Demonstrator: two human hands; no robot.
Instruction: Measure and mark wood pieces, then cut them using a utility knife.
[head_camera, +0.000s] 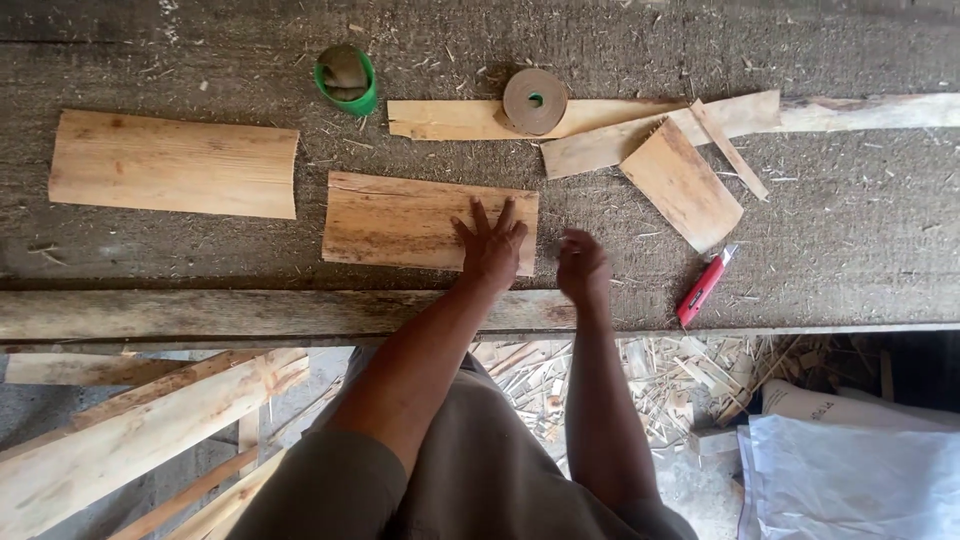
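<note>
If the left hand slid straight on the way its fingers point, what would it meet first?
The left hand lies flat on the middle veneer sheet, fingers pointing away. Past the sheet's far edge, probably the long wood strip near the brown tape roll.

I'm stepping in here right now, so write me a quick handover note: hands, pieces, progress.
Left hand: flat, fingers spread, pressing the middle veneer sheet on the bench.
Right hand: loosely curled just right of that sheet, holding nothing visible.
Red knife lies to the right, untouched.
Brown tape roll sits on strips behind; green roll to its left.
No tape on any sheet yet.
</note>
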